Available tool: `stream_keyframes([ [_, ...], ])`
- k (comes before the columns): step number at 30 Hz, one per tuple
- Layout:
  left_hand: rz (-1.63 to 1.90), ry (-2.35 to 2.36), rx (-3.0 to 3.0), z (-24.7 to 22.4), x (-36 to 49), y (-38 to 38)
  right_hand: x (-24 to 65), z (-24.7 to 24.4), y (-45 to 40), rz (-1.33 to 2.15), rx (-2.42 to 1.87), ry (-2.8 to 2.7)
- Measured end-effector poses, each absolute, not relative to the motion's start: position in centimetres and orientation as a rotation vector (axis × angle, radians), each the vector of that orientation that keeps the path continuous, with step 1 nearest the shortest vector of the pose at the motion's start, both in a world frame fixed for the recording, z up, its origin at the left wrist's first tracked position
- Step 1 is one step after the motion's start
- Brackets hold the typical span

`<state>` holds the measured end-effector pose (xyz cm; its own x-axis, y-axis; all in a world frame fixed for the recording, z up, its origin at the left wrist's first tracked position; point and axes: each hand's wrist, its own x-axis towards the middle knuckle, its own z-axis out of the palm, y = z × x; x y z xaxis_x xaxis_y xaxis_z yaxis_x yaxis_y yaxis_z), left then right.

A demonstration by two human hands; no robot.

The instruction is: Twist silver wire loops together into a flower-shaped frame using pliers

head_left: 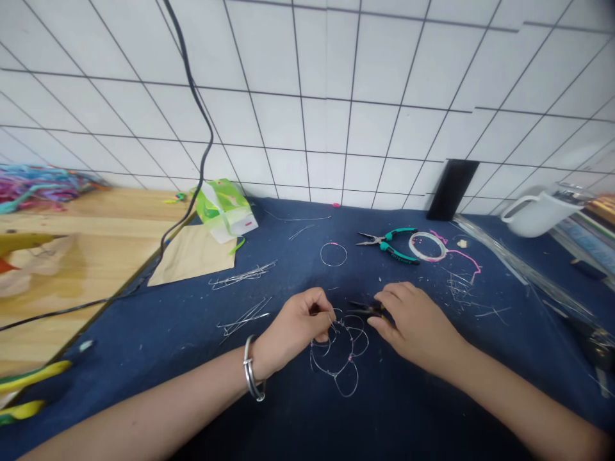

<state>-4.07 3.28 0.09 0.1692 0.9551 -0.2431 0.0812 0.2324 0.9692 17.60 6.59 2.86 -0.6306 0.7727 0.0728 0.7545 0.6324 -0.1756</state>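
Observation:
My left hand point(313, 315), with a silver bangle at the wrist, pinches the top of a flower-shaped wire frame point(349, 363). Several thin loops stand round the frame's central ring, and pink bits mark some joints. To its right, my right hand point(408, 323) is closed round a small dark tool point(364, 308), its narrow jaws pointing left toward the frame. Fingers cover the tool's handles, so I cannot tell whether it is scissors or pliers. Beyond the hands lie a single wire ring point(333, 264) and teal-handled long-nose pliers point(391, 246).
Wire pieces point(244, 275) lie left on the dark blue cloth point(283, 416). A white ring-shaped dish point(412, 248) with pink cord, a black block point(451, 190) and a white mug point(542, 211) stand right. A black cable point(204, 121) hangs down at left. Yellow-green handles point(33, 378) show lower left.

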Motion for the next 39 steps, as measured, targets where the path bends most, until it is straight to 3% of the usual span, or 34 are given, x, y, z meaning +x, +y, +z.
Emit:
stream_keyframes([
  [11,0.824,1.386,1.265,0.5,-3.4,3.5,12.8,4.4,5.6,0.683,-1.048,-2.571],
  [21,0.757,1.224,1.186,0.0,-4.3,4.0,13.6,3.2,7.6,0.737,-1.118,-2.489],
  [32,0.726,1.031,1.104,0.0,-5.1,4.4,13.6,3.3,7.8,1.076,-1.294,-2.301],
  [39,0.732,0.979,1.08,-0.3,-5.3,4.6,13.8,3.4,7.5,1.015,-1.267,-2.283],
])
